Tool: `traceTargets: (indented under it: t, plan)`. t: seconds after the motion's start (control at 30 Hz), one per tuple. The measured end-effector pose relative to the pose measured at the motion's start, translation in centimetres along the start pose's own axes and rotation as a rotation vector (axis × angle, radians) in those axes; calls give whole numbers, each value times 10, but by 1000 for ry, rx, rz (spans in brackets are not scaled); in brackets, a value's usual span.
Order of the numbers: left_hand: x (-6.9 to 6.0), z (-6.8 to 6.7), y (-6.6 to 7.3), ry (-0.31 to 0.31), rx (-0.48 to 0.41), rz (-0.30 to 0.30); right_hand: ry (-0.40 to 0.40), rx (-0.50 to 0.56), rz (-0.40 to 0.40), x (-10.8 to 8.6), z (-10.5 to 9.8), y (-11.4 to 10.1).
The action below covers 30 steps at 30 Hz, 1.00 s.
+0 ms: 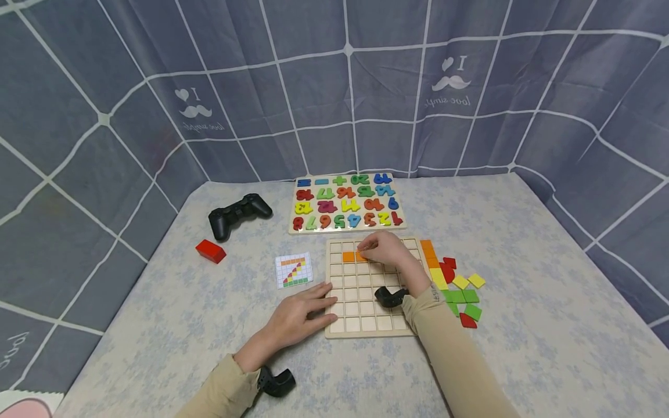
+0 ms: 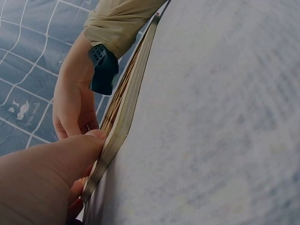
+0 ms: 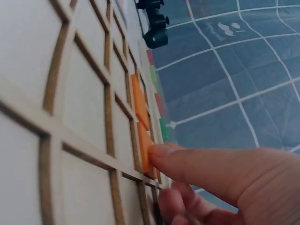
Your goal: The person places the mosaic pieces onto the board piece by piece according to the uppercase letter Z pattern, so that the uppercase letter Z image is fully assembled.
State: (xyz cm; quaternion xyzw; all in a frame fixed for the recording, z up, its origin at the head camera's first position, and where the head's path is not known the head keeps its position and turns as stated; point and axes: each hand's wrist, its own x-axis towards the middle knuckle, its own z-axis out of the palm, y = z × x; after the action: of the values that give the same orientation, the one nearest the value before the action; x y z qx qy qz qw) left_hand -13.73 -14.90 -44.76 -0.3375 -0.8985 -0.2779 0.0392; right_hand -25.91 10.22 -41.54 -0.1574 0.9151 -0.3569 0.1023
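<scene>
"Beige sleeves (image 1: 460,360) lay nearest the camera. What did the right hand (image 1: 385,248) have?"

"It pinched an orange square tile (image 1: 360,256) at the wooden grid board (image 1: 371,334), in the second row from the far edge."

"Flat in its cell?"

"I couldn't tell; the fingertips partly covered it. A second orange tile (image 1: 348,256) sat in the cell just left."

"And the left hand (image 1: 295,316)?"

"Relaxed, its fingers fairly straight, touching the board's left edge."

"What lay beside the board?"

"Just left, a pattern card (image 1: 294,270) with a coloured Z shape. Along the right edge ran more orange tiles (image 1: 428,249) and some yellow tiles (image 1: 438,278), with green tiles (image 1: 456,296) and red pieces (image 1: 468,320) loosely spread nearby."

"Farther out?"

"Beyond the far edge, a number puzzle (image 1: 334,231). Well to the left, a red block (image 1: 211,251) near a black game controller (image 1: 239,215). Behind everything hung a blue-grey curtain (image 1: 313,104) with white lines."
</scene>
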Motion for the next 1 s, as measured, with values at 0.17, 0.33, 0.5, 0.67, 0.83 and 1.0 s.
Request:
traceTargets:
  t: [0.17,0.33,0.5,0.67,0.83,1.0]
  plan:
    - [0,0,0,2,-9,3,28,64,-10,-5,-15,7]
    - [0,1,-1,10,-13,11,40,180,-3,-17,-39,20]
    - [0,0,-1,8,-14,9,67,253,33,-28,-58,36]
    - [0,0,0,5,-16,5,105,263,78,-36,-69,49]
    - [0,0,0,7,-15,3,134,290,145,-40,-75,62]
    - [0,0,1,11,-15,2,144,325,172,-45,-77,70]
